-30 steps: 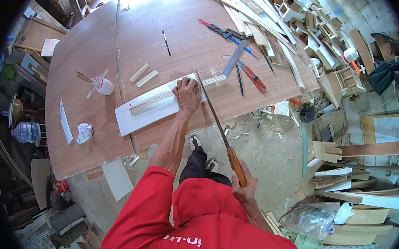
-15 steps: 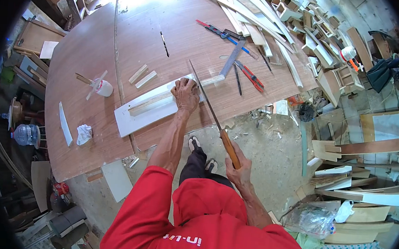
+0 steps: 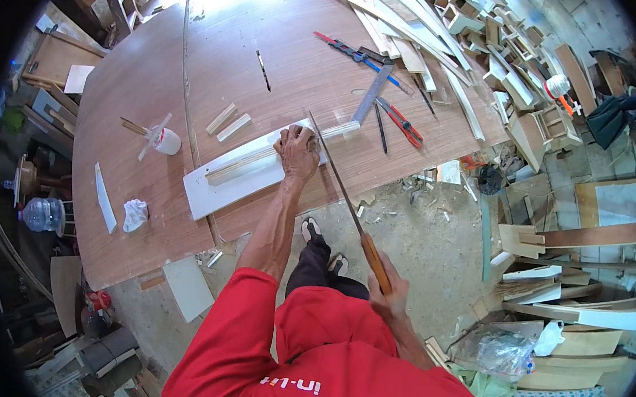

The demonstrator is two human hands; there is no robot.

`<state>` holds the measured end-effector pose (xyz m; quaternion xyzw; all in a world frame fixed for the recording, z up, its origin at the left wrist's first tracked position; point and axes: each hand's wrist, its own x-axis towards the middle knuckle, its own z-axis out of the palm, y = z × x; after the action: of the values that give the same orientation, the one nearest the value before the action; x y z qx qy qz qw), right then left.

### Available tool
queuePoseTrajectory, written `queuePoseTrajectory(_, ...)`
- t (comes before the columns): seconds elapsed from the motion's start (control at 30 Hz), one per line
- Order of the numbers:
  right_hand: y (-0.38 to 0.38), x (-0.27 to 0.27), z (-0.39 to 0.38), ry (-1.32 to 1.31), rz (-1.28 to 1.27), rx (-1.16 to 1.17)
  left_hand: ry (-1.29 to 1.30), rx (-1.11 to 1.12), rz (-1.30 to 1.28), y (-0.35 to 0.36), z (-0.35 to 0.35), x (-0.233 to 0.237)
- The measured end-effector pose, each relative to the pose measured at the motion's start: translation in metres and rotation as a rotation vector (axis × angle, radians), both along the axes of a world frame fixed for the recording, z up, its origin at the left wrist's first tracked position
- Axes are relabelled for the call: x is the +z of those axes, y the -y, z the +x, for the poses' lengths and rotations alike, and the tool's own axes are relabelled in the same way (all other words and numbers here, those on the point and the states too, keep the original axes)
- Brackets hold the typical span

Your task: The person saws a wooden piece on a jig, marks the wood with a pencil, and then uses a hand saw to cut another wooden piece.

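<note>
My left hand (image 3: 298,153) is closed on a thin wooden strip (image 3: 243,165), pressing it against a white board (image 3: 205,195) at the table's edge. The strip runs past the board to the right. My right hand (image 3: 389,290) grips the wooden handle of a handsaw (image 3: 349,202). The saw's blade lies across the strip, just right of my left hand. Two short wooden pieces (image 3: 227,121) lie behind the board.
On the table (image 3: 134,90) are a glue jar (image 3: 167,141), a crumpled cloth (image 3: 135,215), a red cutter (image 3: 403,125), a metal square (image 3: 372,94) and a pile of strips (image 3: 418,36). Wood scraps and boards (image 3: 597,314) lie at the right.
The saw and my right hand have moved back toward my body and slightly right. My left hand stays in place on the strip.
</note>
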<state>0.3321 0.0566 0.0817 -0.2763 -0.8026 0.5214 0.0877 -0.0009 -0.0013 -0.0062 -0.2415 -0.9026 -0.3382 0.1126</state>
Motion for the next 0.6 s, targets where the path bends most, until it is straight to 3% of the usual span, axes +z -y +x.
queuePoseTrajectory(0.1, 0.003, -0.005, 0.020, -0.217, 0.068, -0.037, 0.000, 0.009, 0.002, 0.003, 0.000, -0.004)
queuePoseTrajectory(0.17, -0.003, 0.012, -0.009, 0.203, -0.097, -0.056, -0.005, -0.002, 0.015, -0.001, 0.001, -0.002)
queuePoseTrajectory(0.2, -0.006, 0.008, -0.026, 0.200, -0.096, -0.057, -0.014, 0.000, 0.027, -0.002, 0.001, -0.001)
queuePoseTrajectory(0.27, -0.004, -0.004, -0.053, -0.147, -0.020, -0.044, -0.029, -0.001, 0.027, 0.003, 0.003, 0.004)
queuePoseTrajectory(0.4, -0.001, -0.004, 0.000, -0.107, 0.079, -0.008, 0.013, 0.007, -0.009, 0.000, 0.001, 0.005)
queuePoseTrajectory(0.47, 0.002, -0.007, 0.008, -0.322, 0.147, -0.044, 0.005, 0.013, -0.017, 0.002, 0.002, 0.002)
queuePoseTrajectory(0.6, -0.006, -0.003, -0.032, -0.074, 0.066, -0.047, -0.026, 0.000, 0.033, -0.002, 0.003, 0.002)
